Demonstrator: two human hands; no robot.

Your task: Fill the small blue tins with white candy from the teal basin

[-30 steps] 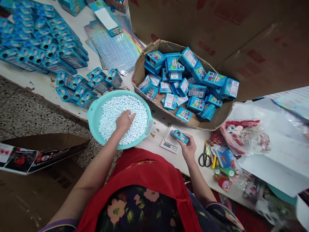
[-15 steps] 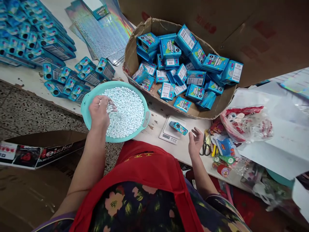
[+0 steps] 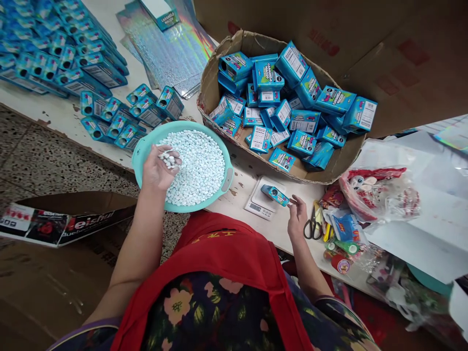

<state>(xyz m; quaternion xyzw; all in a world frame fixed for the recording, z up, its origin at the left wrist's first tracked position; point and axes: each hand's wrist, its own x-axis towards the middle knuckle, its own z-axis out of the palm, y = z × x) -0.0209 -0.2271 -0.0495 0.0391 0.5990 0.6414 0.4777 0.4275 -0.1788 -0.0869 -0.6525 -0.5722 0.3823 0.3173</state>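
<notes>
My left hand (image 3: pixel 160 168) is turned palm up over the left side of a teal colander (image 3: pixel 136 152), its curled fingers cupping several small white candies (image 3: pixel 168 159). More white candies (image 3: pixel 199 165) fill the colander. A small blue box (image 3: pixel 278 195) lies on a white digital scale (image 3: pixel 260 199), with a round hole in its end. Just right of the box is my right hand (image 3: pixel 298 214), fingers apart and slightly bent, holding nothing; its fingertips are close to the box, and whether they touch it I cannot tell.
A cut-down cardboard box (image 3: pixel 351 168) behind the scale holds many blue boxes. More blue boxes (image 3: pixel 102 70) stand in rows at the upper left, beside shiny sheets (image 3: pixel 171 53). Scissors (image 3: pixel 313 225), wrappers and a plastic bag (image 3: pixel 387 195) lie on the right.
My left hand has turned over from palm down and now shows candies in its palm. The fingers of my right hand have come closer to the box on the scale. The whole view has shifted slightly.
</notes>
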